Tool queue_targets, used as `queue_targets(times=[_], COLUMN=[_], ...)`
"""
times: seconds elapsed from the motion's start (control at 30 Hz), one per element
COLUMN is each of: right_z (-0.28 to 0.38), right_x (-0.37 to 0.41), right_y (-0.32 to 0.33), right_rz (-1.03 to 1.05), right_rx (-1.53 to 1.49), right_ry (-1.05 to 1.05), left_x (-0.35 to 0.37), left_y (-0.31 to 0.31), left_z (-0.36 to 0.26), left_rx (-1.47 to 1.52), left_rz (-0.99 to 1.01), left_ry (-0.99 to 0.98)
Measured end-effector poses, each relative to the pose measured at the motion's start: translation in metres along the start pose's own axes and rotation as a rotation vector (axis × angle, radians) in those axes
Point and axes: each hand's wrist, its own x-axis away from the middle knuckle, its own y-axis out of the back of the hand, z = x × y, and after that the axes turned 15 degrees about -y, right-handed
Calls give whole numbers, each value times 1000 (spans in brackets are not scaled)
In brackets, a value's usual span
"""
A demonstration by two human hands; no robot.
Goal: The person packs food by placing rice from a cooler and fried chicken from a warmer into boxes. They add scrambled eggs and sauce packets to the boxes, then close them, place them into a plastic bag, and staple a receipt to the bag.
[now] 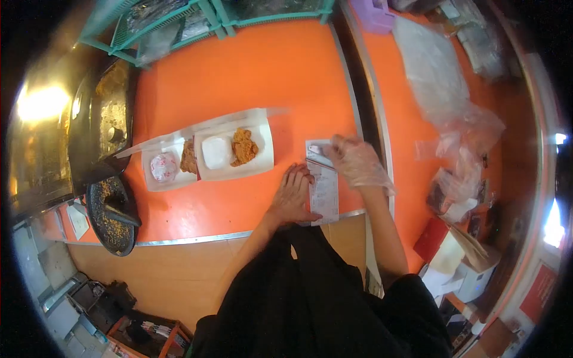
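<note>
A printed paper slip [324,200] lies lengthwise near the front edge of the orange counter. My left hand [290,197] is bare and rests flat at the slip's left side, thumb stretched towards its lower end. Over the slip's upper right side is my right hand [358,162], in a clear plastic glove, slightly blurred, its fingers bent closed. Right by those fingers a small white object [316,149] and a thin dark stick-like thing [322,164] overlap the slip; I cannot tell which of them the fingers hold.
Left on the counter [239,65] stand two opened white boxes: one [265,161] with fried chicken [243,147] and a white lump [216,152], one [152,179] with a wrapped round item [163,167]. Green baskets [274,18] line the back. Plastic bags [433,65] lie right.
</note>
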Motion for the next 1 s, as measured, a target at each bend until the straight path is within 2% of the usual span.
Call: queue_targets(times=[0.1, 0.2, 0.23, 0.3, 0.37, 0.43, 0.5, 0.6, 0.73, 0.87, 0.93, 0.97, 1.0], right_z=[5, -5, 9, 40, 83, 135, 186, 228, 243, 228, 220, 221, 220], right_x=[-21, -46, -60, -77, -121, -170, -208, -236, -244, -259, -251, -232, -212], right_y=[19, 13, 27, 51, 82, 110, 131, 139, 146, 146, 153, 156, 155], right_rz=[-133, -360, -437, -576, -553, -666, -1016, -1134, -1057, -922, -861, -799, -727], right_rx=[-138, -366, -352, -330, -465, -537, -424, -201, -141, -310, -364, -537, -706], right_ry=[-46, 271, 321, 405, 372, 451, 502, 514, 476, 652, 646, 642, 626], left_x=[4, 3, 1, 1, 3, 3, 4, 4, 2, 14, 33, 44, 56], left_y=[-2, -3, -2, -3, -7, -12, -15, -9, 2, -6, -12, -11, -14], left_z=[-2, 2, 4, 3, 1, 5, 7, 0, 4, -8, 3, 5, -1], left_rx=[-21, 19, 49, -44, -94, -116, -168, -50, 97, 122, -45, -123, -163], left_rz=[47, 136, 168, 40, -12, -2, -34, -40, -129, -241, -336, -377, -443], left_ry=[13, 84, 116, 45, 22, 41, 37, 76, 102, 233, 85, 7, 70])
